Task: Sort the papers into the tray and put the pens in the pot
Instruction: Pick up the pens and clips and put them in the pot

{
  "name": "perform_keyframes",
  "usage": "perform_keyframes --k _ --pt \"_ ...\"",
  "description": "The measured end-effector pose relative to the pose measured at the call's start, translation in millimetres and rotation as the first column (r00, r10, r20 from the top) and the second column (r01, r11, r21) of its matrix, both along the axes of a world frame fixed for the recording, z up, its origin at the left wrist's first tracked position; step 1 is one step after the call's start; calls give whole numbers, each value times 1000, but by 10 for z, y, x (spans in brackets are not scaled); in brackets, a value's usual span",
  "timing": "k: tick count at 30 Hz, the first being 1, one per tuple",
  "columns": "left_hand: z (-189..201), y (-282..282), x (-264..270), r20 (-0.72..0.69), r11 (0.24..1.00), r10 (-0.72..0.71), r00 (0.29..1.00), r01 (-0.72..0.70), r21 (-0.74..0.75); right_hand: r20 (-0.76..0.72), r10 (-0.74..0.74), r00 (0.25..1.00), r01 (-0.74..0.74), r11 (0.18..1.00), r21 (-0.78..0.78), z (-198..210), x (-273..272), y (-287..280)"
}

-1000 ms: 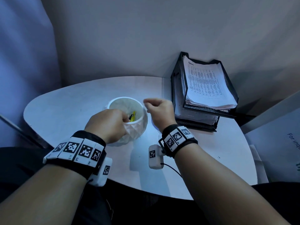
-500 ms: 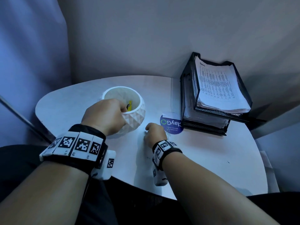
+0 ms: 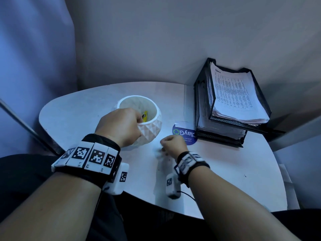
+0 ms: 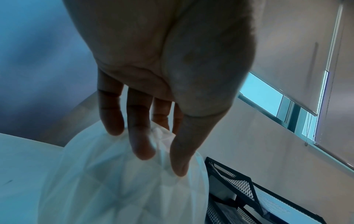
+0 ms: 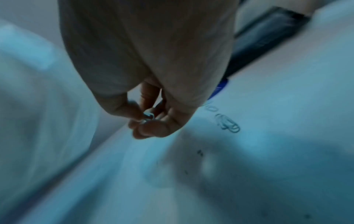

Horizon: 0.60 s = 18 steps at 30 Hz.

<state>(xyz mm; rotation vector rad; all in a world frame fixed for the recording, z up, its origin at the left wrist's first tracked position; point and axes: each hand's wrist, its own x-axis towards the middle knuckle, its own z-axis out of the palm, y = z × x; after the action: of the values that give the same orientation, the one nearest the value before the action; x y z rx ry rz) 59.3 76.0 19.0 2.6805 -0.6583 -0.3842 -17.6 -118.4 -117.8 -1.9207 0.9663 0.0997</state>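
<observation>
My left hand (image 3: 121, 126) grips the near side of the white faceted pot (image 3: 151, 129), which stands on the table; in the left wrist view its fingers (image 4: 141, 145) and thumb press the pot's wall (image 4: 114, 189). A yellow pen (image 3: 145, 115) stands inside the pot. To the right of the pot, my right hand (image 3: 171, 143) is low over the table, and its fingertips pinch a small metal paper clip (image 5: 148, 117). The black mesh tray (image 3: 208, 94) at the back right holds a stack of printed papers (image 3: 234, 94).
More paper clips (image 5: 228, 123) lie loose on the white round table (image 3: 225, 171) just beyond my right hand. A blue round sticker (image 3: 184, 133) sits in front of the tray. Walls close in behind the table.
My right hand dropped from the pot's rim to the table on the pot's right and pinched a paper clip. My left hand stayed on the pot.
</observation>
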Motion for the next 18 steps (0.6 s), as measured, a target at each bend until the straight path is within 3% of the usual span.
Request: perform_keyframes --k 1,2,4,6,10,14,18 --pt "-8 -5 -3 0 1000 -4 1000 4 0 82 -199 977 176 958 226 51 -30 -79" --pt "-17 -15 -6 -1 1000 -10 1000 10 0 104 -375 921 308 866 394 81 -68 -193" --pt "-21 -42 -17 -8 1000 -22 1000 22 4 80 -539 838 442 759 478 103 -142 -445" --pt "-20 -74 -34 -20 1000 -31 999 31 4 62 -521 851 462 799 385 84 -213 -661" --pt "-26 -124 -74 -30 999 -51 998 51 18 -47 -278 959 274 958 -85 -29 -234 -869" --pt "-59 -148 -94 -41 997 -62 997 64 36 -172 -97 980 44 956 -290 -138 -87 -843" --pt "-77 -157 -108 -47 996 -74 996 76 50 -314 -48 948 -86 913 -399 -144 81 -776"
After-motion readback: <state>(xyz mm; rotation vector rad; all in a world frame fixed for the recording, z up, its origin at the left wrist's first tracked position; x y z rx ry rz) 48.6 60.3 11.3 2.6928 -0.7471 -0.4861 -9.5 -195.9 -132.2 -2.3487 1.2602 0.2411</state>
